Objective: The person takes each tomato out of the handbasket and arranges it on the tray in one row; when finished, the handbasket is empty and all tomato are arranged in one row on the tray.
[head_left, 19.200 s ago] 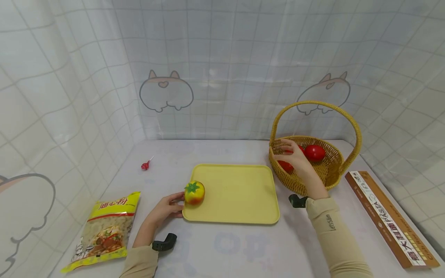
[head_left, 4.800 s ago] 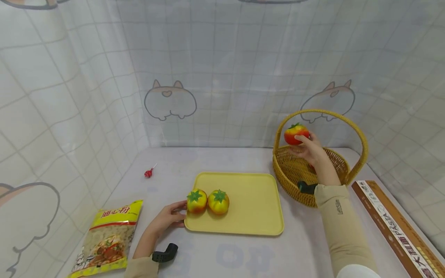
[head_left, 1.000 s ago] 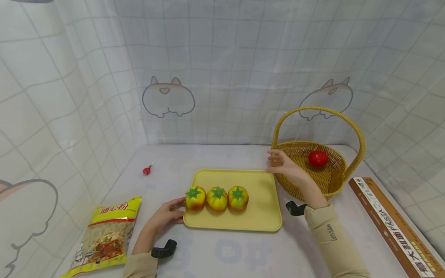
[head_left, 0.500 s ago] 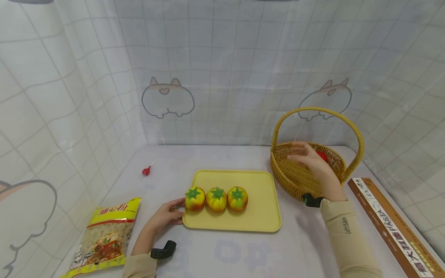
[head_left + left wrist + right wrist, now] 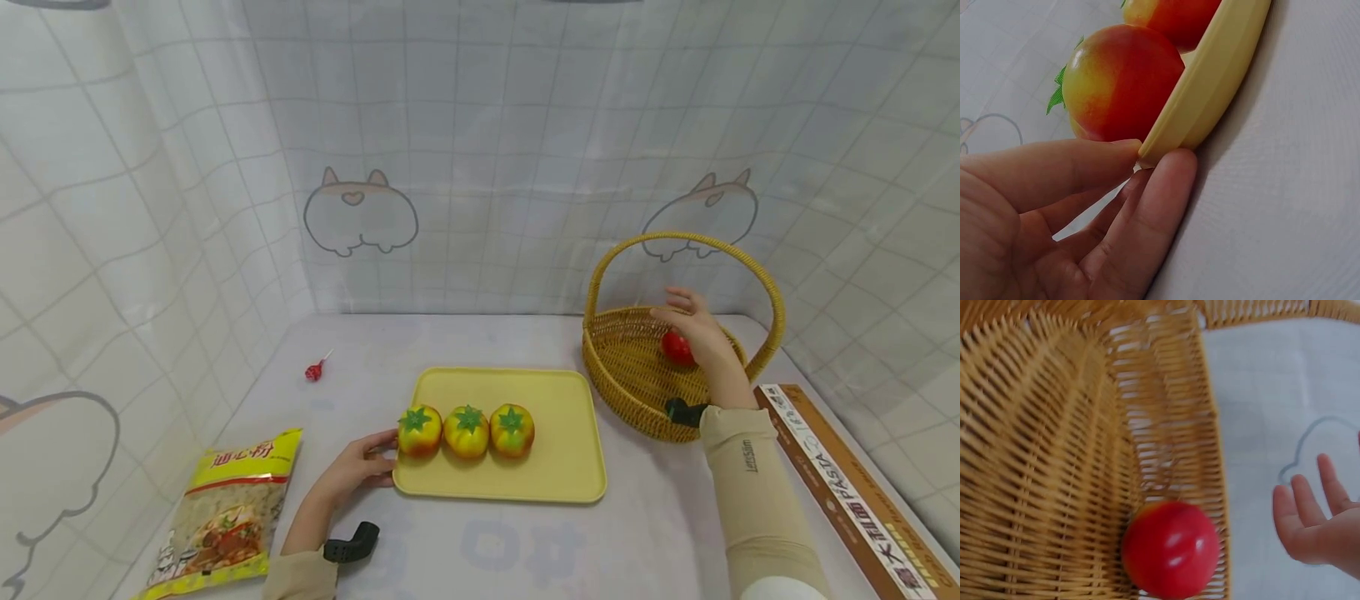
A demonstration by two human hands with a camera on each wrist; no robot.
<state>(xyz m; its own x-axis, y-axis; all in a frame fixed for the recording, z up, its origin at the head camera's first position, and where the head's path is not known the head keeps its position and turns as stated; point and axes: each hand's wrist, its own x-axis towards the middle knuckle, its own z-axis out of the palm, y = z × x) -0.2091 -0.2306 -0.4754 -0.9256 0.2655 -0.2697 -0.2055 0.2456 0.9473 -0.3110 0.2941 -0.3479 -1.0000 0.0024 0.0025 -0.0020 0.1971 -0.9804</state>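
Observation:
My left hand (image 5: 356,467) pinches the left edge of the yellow tray (image 5: 566,433); in the left wrist view, fingertips (image 5: 1172,181) lie against its rim. Three red-and-yellow tomatoes (image 5: 467,432) with green leafy tops sit in a row on the tray's left part, the leftmost close to that hand. My right hand (image 5: 701,329) hovers over the back right of the wicker basket (image 5: 626,392), fingers apart, holding nothing. Below it, one red tomato (image 5: 1172,550) lies inside the basket against the wall, partly covered by the hand in the head view.
A bag of pasta (image 5: 228,512) lies at the left front, and a red lollipop (image 5: 315,370) lies behind it. A long pasta box (image 5: 855,492) lies along the right side. The basket's tall handle (image 5: 697,237) arches over its opening. Patterned curtains enclose the back and sides.
Over the last second my right hand has moved right, from the tray's back right corner to above the basket's tomato. Earlier, more tomatoes were in the basket. My left hand stays at the tray.

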